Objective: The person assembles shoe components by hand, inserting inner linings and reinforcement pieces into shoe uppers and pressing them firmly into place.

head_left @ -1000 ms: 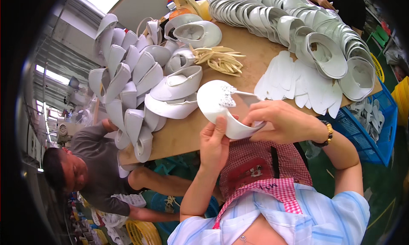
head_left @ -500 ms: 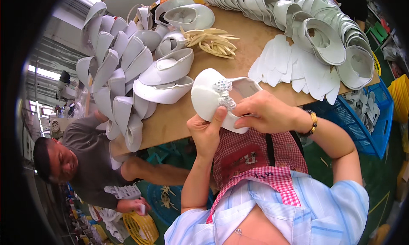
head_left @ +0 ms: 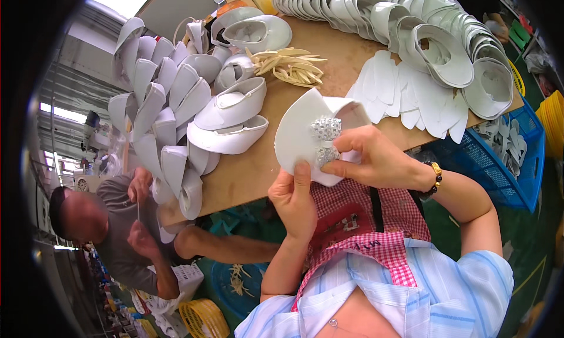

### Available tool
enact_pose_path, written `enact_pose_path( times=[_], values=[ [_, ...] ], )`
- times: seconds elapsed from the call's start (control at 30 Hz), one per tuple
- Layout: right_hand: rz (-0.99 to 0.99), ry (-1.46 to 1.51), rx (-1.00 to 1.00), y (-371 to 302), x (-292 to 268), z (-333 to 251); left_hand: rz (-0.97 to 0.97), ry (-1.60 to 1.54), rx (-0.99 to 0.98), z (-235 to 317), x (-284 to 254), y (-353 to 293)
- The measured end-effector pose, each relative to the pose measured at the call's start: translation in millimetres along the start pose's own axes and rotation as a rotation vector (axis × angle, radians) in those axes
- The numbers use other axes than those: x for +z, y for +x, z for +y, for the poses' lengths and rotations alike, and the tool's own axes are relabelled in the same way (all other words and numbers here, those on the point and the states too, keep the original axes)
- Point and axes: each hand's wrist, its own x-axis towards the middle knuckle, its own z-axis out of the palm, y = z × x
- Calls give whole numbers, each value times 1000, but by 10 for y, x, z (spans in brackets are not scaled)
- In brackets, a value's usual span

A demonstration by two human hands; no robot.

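Observation:
A white shoe upper [head_left: 296,135] is held up in front of my apron, its sparkly silver bow ornament [head_left: 326,139] facing me. My left hand [head_left: 295,200] grips its lower edge, thumb flat on the front and the other fingers behind it. My right hand [head_left: 376,156] pinches the ornament's right side between thumb and bent fingers; the fingertips partly cover the opening. Beyond the upper lie flat white insole pieces [head_left: 385,82] fanned out on the tan table [head_left: 258,167].
Stacked white uppers [head_left: 232,106] crowd the table's left; long nested rows [head_left: 443,53] line its back right. Cream strips [head_left: 285,64] lie between. A blue crate [head_left: 520,167] of white pieces stands right. At left, a seated co-worker [head_left: 129,203] holds a thin strip.
The upper has turned so its ornament faces me more fully, and my right fingers have moved from its edge onto the ornament. The co-worker has raised both hands.

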Motion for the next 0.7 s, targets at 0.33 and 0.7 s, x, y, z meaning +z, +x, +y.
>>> enact_pose_path(
  times=[0.33,0.7],
  values=[
    [-191,-78,-123,-75,-19,82,25,-371,-362,90,-51,91],
    [119,284,113,212,9,-262,-399,110,-130,98,-99,124]
  ],
)
